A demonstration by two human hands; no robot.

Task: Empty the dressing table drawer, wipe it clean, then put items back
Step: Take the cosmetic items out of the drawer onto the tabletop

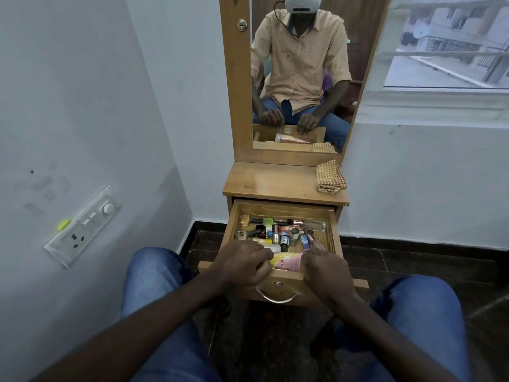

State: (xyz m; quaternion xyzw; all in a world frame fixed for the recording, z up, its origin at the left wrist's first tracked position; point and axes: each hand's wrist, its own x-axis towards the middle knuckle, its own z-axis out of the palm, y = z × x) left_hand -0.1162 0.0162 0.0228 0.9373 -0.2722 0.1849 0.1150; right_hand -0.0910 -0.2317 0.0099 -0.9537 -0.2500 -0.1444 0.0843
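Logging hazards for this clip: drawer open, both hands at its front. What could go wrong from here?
1. The left hand and right hand grip the front edge of the drawer, which is far out; pulled further, it might come right out and drop.
2. The small bottles lie loose and crowded, so a jolt could knock them together or spill them.

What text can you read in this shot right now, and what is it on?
"10X": on the pink tube lying at the front of the drawer.
Labels on the small bottles behind it: too small and blurred to read.
Nothing else is legible.
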